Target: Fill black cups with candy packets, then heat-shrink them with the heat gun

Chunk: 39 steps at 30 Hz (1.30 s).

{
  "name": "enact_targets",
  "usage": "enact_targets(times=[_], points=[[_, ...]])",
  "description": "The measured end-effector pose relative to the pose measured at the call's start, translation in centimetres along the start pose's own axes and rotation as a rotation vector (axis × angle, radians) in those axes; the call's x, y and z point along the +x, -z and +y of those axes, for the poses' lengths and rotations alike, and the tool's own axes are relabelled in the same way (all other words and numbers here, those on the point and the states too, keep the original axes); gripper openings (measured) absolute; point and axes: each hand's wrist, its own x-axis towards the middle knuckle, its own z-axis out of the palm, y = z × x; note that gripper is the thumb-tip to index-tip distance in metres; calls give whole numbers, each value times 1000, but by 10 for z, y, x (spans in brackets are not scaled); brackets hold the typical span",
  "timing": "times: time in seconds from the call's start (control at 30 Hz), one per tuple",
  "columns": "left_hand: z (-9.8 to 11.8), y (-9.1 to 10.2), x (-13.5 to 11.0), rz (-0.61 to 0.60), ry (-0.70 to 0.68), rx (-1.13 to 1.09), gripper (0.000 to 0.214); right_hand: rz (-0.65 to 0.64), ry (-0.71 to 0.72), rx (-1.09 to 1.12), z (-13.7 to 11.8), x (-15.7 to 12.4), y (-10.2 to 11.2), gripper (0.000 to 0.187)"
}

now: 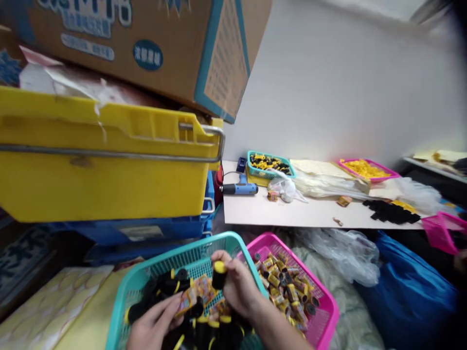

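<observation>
My left hand (155,323) is closed, pinching a small orange printed sleeve (188,300) between thumb and fingers. My right hand (241,288) grips a short black cylinder with a yellow end (219,276), held upright with the yellow end on top. Both hands are over a teal basket (119,296). Inside it lie several more black cylinders with yellow ends (209,333), and loose orange printed sleeves (205,288) near its middle. To the right, a pink basket (331,311) holds several cylinders wrapped in printed sleeves (279,279). My right forearm crosses the teal basket's right rim.
A yellow crate (109,184) on blue crates (138,231) stands at left, under a cardboard box (146,29). The white table (292,214) behind bears a blue heat gun (241,188), a small teal basket (272,172) and black pieces (390,212). A blue bag (408,287) lies at right.
</observation>
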Motion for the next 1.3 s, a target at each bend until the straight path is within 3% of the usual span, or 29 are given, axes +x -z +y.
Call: enact_targets(times=[0.1, 0.27, 0.43, 0.67, 0.9, 1.1, 1.3], points=[[6, -23, -15, -2, -76, 50, 43, -81, -17, 52, -17, -13, 13, 40], [8, -58, -27, -23, -112, 36, 40, -83, 55, -50, -35, -25, 46, 34], [5, -75, -35, -5, -168, -4, 34, -152, 104, -115, -36, -32, 73, 34], [6, -95, -41, 0, -334, 60, 21, -235, 31, -323, -38, -28, 95, 32], [23, -115, -51, -56, -380, 201, 26, -238, 62, -315, -34, -27, 99, 37], [30, -125, -57, -82, -275, 315, 28, -259, 287, -375, -20, -27, 91, 30], [23, -129, -59, -68, -222, 257, 31, -331, -79, 66, -3, -33, 75, 52]])
